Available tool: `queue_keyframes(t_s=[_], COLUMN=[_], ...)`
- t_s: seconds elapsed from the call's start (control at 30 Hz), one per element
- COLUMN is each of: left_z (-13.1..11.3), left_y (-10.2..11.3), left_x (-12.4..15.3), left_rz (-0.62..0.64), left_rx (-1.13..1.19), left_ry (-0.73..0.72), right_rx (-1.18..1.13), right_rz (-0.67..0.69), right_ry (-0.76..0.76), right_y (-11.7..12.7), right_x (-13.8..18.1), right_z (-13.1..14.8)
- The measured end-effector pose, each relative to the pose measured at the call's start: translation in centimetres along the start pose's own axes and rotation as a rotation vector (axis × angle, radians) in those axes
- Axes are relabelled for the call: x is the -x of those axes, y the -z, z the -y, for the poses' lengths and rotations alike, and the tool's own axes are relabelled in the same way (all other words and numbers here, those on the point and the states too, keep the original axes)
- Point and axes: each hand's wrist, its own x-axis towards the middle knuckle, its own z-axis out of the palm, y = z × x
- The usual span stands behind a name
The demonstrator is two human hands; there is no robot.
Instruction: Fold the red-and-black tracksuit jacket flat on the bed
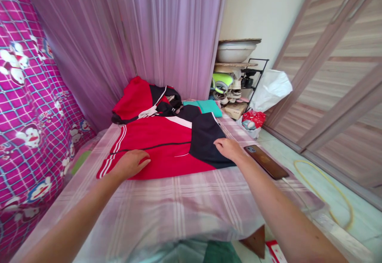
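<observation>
A red and black jacket (pixel 167 143) with white stripes lies spread flat on a table covered by a pale plaid cloth (pixel 179 203). My left hand (pixel 131 164) rests palm down on the jacket's red front edge, fingers stretched out. My right hand (pixel 228 148) lies flat on the black part at the right, fingers extended. Neither hand grips anything. Behind the jacket sits a heap of red and black clothing (pixel 143 100) and a folded teal garment (pixel 207 106).
A dark phone (pixel 266 162) with a cable lies at the table's right edge. A lilac curtain (pixel 134 36) hangs behind. A magenta cartoon-print fabric (pixel 26 108) is at left. A shoe rack (pixel 238 80) with a basin, bags, a yellow hose (pixel 337 187) and sliding doors are at right.
</observation>
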Motion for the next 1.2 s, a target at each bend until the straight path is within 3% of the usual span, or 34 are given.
queue_keyframes(t_s=[0.17, 0.3, 0.47, 0.67, 0.87, 1.1, 1.2], left_z=[-2.9, -4.7, -4.8, -4.8, -5.2, -5.2, -5.3], left_y=[-1.9, -4.9, -8.1, -8.4, -8.2, -8.2, -8.1], left_x=[-5.5, -8.5, -8.9, -8.4, -8.4, -8.3, -8.2], left_rz=[-0.088, -0.111, -0.158, -0.199, -0.184, -0.182, -0.174], left_rx=[0.081, 0.149, 0.189, 0.221, 0.22, 0.202, 0.216], left_ry=[-0.019, 0.039, 0.043, 0.046, 0.054, 0.052, 0.058], right_rx=[0.051, 0.114, 0.207, 0.221, 0.257, 0.342, 0.361], right_rz=[-0.006, -0.034, -0.093, -0.045, -0.036, -0.154, -0.107], right_ry=[-0.015, -0.024, -0.088, -0.141, -0.006, 0.063, 0.004], right_y=[1.5, 1.6, 0.7, -2.6, -4.9, -3.3, -3.5], right_x=[-5.2, -11.1, -19.0, -26.2, -28.4, -29.9, -30.8], right_z=[1.8, 2.7, 2.3, 1.4, 1.2, 0.6, 0.7])
